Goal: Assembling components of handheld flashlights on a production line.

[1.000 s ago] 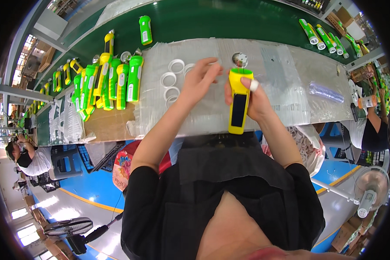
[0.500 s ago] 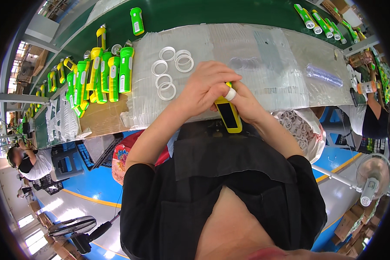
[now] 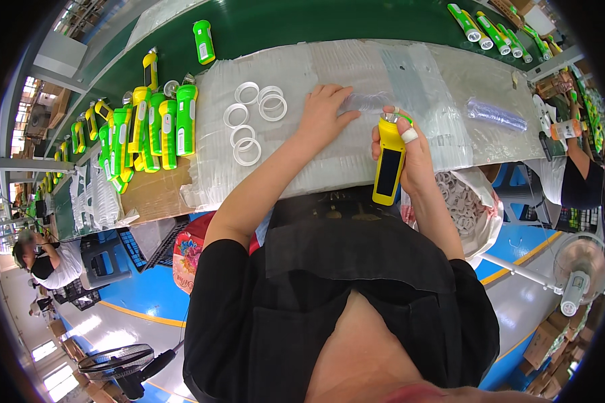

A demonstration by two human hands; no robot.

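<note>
My right hand (image 3: 415,153) grips a yellow flashlight (image 3: 387,163) with a dark panel on its side, held upright over the near edge of the bench. A white tape wrap shows on one finger. My left hand (image 3: 323,113) lies flat with fingers spread on the clear plastic sheet (image 3: 329,60) that covers the bench, just left of the flashlight and touching a clear plastic piece (image 3: 370,101). Several white rings (image 3: 247,127) lie on the sheet to the left of that hand.
A row of green and yellow flashlights (image 3: 151,124) lies on cardboard at the left. One green flashlight (image 3: 204,41) sits on the green conveyor (image 3: 302,23), more (image 3: 487,27) at far right. A bag of white rings (image 3: 460,201) hangs by my right side. Other people sit left and right.
My hands were together at the flashlight near my body. Now my left hand has reached out onto the plastic sheet, and my right hand holds the flashlight alone, further right.
</note>
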